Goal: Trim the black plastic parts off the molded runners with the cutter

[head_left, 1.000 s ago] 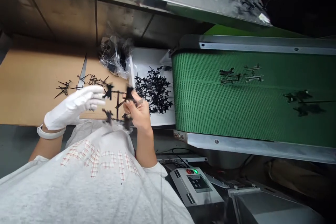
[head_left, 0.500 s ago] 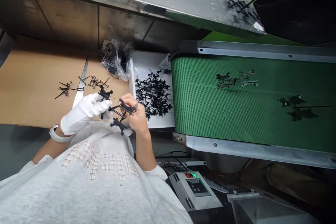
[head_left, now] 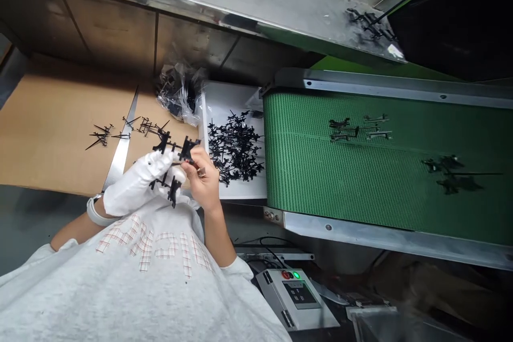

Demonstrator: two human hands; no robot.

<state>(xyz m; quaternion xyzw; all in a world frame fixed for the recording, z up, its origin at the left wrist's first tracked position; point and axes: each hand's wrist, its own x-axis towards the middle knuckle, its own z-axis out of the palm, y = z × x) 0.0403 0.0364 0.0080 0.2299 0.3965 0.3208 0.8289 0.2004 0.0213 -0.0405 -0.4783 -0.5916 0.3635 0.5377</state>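
My left hand (head_left: pixel 138 177), in a white glove, is closed around a black moulded plastic frame (head_left: pixel 189 148) with several small bracket-like parts joined by thin runners. The frame is tilted in front of my chest. My bare right hand (head_left: pixel 205 181) pinches at the frame's right side, thumb and fingers pressed together near a runner. A small shiny piece shows at its fingers; I cannot make out what it is. Just right of the hands, a white tray (head_left: pixel 236 192) holds a heap of black plastic pieces (head_left: pixel 236 147).
Thin black runners (head_left: pixel 102 136) and a long steel strip (head_left: pixel 120 157) lie on the brown cardboard (head_left: pixel 52 123). A clear plastic bag (head_left: pixel 180 93) sits behind. The green conveyor belt (head_left: pixel 304 171) carries more black frames (head_left: pixel 340 131). A control box (head_left: pixel 296 296) stands below it.
The frame has turned in my hands, its brackets now more upright. My right hand has shifted slightly left and its grip has moved inward, closer to my left fingers.
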